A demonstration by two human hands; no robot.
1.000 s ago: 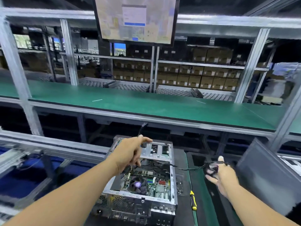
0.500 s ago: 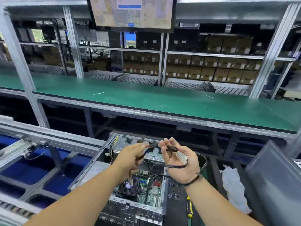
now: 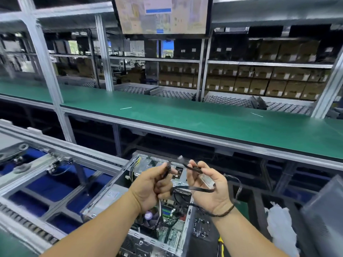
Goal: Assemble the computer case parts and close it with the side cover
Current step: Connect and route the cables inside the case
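both hands, left hand (image 3: 151,188) and right hand (image 3: 207,190), pinch the thin floppy black cable (image 3: 193,190) over the open metal computer case (image 3: 137,219); light stuff, probably best held by its connector ends.

1. There is a single view, from a wide-angle camera worn on the person's head.
2. It faces forward and slightly down, across the open computer case (image 3: 156,210) toward the green worktop (image 3: 204,119) and the shelving of boxes (image 3: 259,80) behind it.
3. The left hand (image 3: 152,186) and right hand (image 3: 206,188) sit close to the lens, low in the middle of the frame, with both forearms entering from the bottom edge.
4. A monitor (image 3: 163,13) hangs above, cut off by the top edge.
5. Straight rails bow near the borders, showing the lens distortion.
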